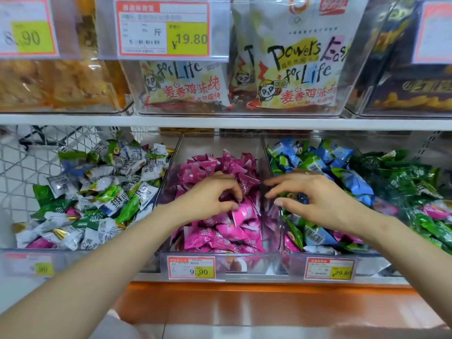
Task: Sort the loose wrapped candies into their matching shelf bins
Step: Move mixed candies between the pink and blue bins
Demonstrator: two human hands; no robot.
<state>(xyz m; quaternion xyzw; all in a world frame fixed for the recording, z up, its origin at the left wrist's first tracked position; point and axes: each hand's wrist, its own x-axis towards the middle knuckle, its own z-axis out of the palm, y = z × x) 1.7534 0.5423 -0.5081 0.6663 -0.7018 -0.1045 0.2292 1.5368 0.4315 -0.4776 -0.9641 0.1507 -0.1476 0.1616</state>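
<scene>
Left hand (210, 195) pinches pink candies (220, 232); right hand (318, 200) hovers, fingers loosely curled, over clear divider (278, 231) beside blue candies (353, 181).

Upper centre, the price tag (187, 40) facing me reads ¥19.80; snack bags (298, 62) beside it read "Powers Easy for Life" and 麦香鸡味块. Lower down, the middle bin (244, 265) carries a 9.90 tag (198, 272), the right bin (367, 265) a ¥29.80 tag (341, 273).

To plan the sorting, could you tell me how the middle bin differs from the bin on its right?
The middle bin holds mostly pink candies; the right bin holds a blue, green and pink mix. The middle bin's tag reads 9.90; the right bin's tag reads 29.8. Both are clear plastic.
</scene>
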